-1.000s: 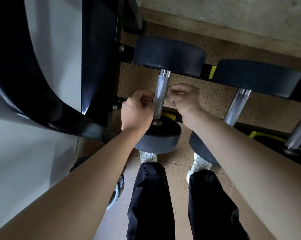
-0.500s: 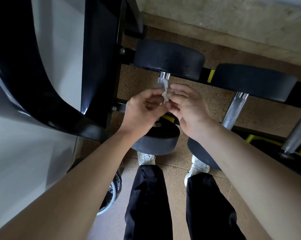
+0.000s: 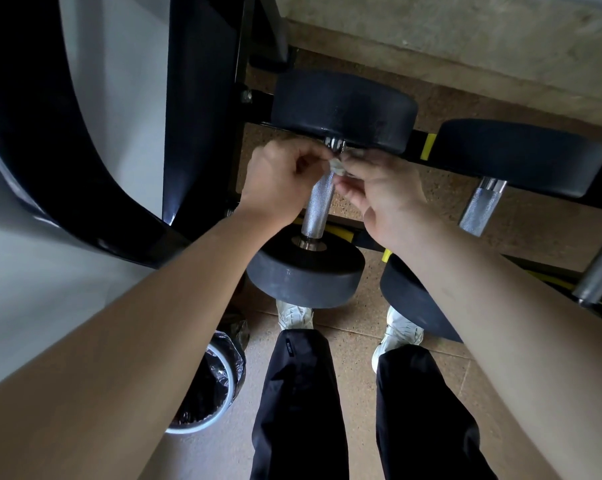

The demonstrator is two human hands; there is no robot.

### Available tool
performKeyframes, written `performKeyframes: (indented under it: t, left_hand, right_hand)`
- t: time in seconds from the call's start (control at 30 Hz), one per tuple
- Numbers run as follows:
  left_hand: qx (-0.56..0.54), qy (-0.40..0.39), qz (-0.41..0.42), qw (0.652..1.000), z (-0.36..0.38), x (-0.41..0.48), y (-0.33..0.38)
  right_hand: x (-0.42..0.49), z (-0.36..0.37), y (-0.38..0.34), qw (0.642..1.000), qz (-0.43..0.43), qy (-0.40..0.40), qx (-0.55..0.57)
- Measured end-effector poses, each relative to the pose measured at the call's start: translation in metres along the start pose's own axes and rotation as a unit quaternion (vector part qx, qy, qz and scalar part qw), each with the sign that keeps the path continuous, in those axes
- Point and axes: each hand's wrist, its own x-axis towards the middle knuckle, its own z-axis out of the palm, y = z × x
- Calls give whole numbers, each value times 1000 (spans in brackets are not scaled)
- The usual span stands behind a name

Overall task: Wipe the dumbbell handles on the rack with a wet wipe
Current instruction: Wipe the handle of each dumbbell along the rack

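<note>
A black dumbbell lies on the rack below me, its knurled steel handle (image 3: pixel 318 206) running away from me between two round heads. My left hand (image 3: pixel 280 181) and my right hand (image 3: pixel 379 192) meet at the far end of that handle, just under the far head (image 3: pixel 344 109). Both pinch a small crumpled wet wipe (image 3: pixel 337 165) pressed against the handle's top. The near half of the handle is bare. A second dumbbell handle (image 3: pixel 479 206) lies to the right, untouched.
The rack's black rails with yellow strips (image 3: pixel 427 147) run under the dumbbells. A third handle (image 3: pixel 601 268) shows at the right edge. A bin with a black liner (image 3: pixel 209 382) stands by my left foot. A large black machine frame (image 3: pixel 199 109) fills the left.
Both hands have moved up the handle with the wipe, from its middle to its far end, baring the lower part of the handle.
</note>
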Motion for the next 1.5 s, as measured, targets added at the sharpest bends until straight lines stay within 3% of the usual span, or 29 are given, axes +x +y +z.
performKeyframes:
  t: [0.17,0.3,0.4,0.53,0.7,0.77,0.87,1.03,1.1,1.27,1.4,1.5]
  left_hand:
    - [-29,87,-117,989,8,8,0]
    - [-85,154,-199,964,29,9,9]
    - [-88,151,-180,968,36,3,17]
    - [-36,146,-170,974,44,-1,30]
    - [-36,181,-269,945,35,5,27]
    - [-66,167,-310,934,27,8,16]
    - [-127,115,-309,936,22,12,10]
    - [-150,133,-233,951,26,7,15]
    - [-151,115,-189,963,29,2,15]
    - [-163,34,-150,975,33,-1,13]
    - [-270,46,-206,940,18,-9,12]
    - [-283,74,-272,917,12,-5,3]
  right_hand:
    - [8,4,-1,969,58,61,233]
    - [9,9,11,987,13,63,144]
    - [12,10,17,993,-33,99,62]
    - [17,-2,13,979,-29,170,113]
    - [10,11,18,991,-57,98,66]
    - [9,18,19,992,-68,104,32]
    - [8,18,19,991,-77,107,22]
    - [4,5,20,992,-89,83,33]
    - [1,6,22,992,-92,54,63]
    - [0,10,19,984,-33,67,160]
    - [11,12,16,981,11,109,158]
    - [24,14,15,987,64,106,98]
